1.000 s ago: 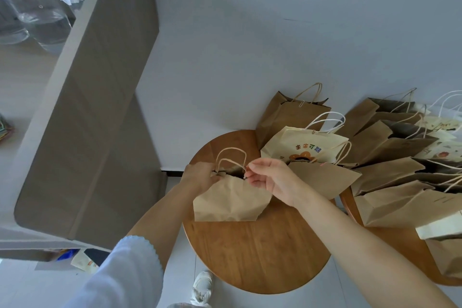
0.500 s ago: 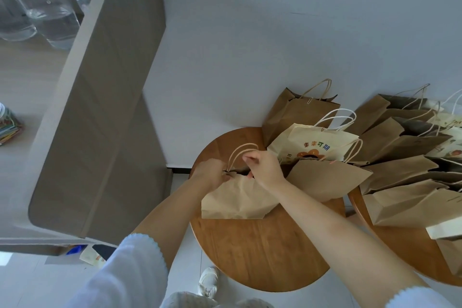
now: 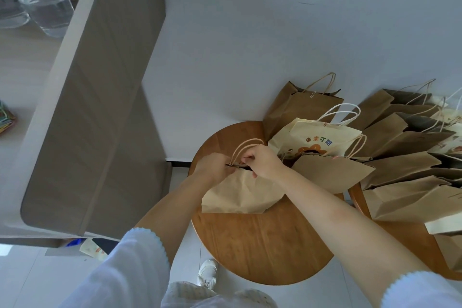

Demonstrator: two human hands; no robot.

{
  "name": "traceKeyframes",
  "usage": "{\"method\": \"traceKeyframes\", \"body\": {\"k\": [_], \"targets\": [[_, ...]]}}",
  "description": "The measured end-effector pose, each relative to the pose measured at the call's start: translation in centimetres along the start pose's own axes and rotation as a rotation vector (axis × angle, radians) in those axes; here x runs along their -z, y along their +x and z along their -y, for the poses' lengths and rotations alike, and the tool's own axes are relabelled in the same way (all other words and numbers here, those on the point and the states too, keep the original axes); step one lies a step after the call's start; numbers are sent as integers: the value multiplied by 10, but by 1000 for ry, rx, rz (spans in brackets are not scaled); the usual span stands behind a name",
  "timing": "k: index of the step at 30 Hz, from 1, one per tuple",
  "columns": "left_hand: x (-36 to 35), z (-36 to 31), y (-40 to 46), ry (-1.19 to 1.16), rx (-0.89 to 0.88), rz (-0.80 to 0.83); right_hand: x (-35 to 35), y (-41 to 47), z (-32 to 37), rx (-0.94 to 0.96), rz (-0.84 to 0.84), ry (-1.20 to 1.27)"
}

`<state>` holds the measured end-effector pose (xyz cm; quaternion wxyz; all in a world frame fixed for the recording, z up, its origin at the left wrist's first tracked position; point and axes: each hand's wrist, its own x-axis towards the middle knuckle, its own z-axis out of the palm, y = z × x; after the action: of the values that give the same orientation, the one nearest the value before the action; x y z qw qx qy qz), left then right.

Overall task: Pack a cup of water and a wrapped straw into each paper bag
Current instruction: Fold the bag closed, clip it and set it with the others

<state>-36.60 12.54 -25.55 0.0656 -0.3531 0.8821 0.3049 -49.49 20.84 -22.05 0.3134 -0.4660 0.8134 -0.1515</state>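
A plain brown paper bag (image 3: 240,195) stands on the round wooden stool (image 3: 262,245) in front of me. My left hand (image 3: 212,166) pinches its top rim at the left. My right hand (image 3: 262,160) pinches the same rim from the right, beside the twisted paper handles (image 3: 246,144). The two hands nearly touch at the bag's mouth, which is pressed narrow. What is inside the bag is hidden. Clear cups of water (image 3: 47,10) with lids stand on the counter at the top left. No straw is visible.
Several more paper bags (image 3: 400,137), brown and cream, crowd the stool's far side and a second stool (image 3: 405,245) at the right. A cream printed bag (image 3: 317,137) lies just behind my right hand. The grey counter edge (image 3: 100,97) runs down the left.
My right hand has moved left along the bag's rim toward my left hand, drawing the bag's mouth closed. The view has shifted slightly.
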Motion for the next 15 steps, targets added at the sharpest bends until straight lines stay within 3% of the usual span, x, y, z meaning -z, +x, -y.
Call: {"method": "traceKeyframes", "body": {"k": [15], "targets": [[1, -5, 1, 143, -16, 3, 17, 0, 7, -148, 134, 2]]}}
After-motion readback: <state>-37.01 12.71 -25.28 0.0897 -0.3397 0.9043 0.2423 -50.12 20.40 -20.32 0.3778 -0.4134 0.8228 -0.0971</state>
